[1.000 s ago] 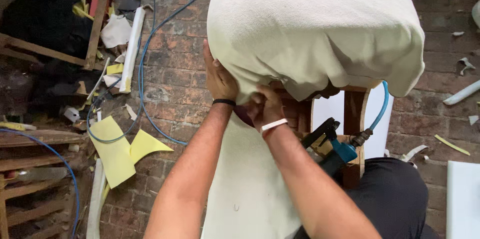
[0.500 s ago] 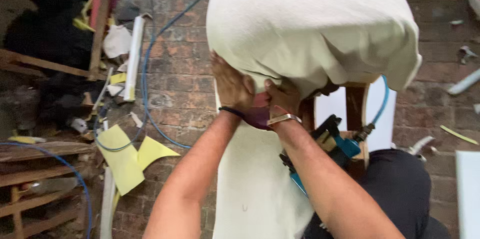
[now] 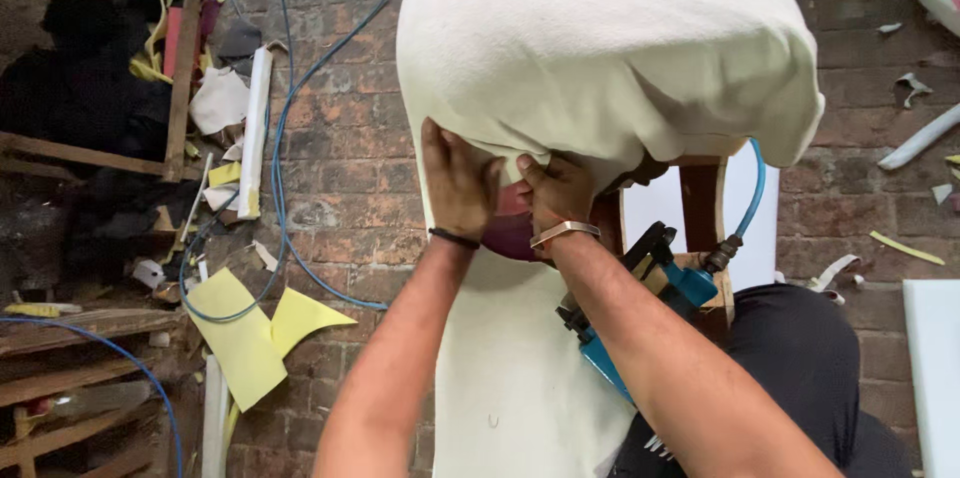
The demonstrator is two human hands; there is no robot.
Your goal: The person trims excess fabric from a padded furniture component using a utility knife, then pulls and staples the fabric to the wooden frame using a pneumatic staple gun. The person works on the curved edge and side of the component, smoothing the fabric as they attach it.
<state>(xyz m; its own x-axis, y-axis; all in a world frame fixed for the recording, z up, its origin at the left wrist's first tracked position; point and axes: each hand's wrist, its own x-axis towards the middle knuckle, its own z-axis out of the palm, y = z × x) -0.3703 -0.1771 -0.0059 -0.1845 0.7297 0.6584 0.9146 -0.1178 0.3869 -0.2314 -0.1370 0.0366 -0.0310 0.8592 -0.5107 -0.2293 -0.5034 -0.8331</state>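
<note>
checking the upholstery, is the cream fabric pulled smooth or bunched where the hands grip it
Bunched: the cream fabric gathers in folds above the left hand and right hand.

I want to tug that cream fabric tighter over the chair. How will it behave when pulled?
The cream fabric looks soft and floppy: it bunches in folds where the left hand and right hand pinch its edge. It probably stretches little and drapes loosely, since it hangs over the wooden frame. Likely light and not slippery, given its matte, fuzzy surface.

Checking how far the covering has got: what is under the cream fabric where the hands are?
Under the cream fabric, by the left hand and right hand, dark red padding and a wooden frame show. Everything higher is covered.
</note>
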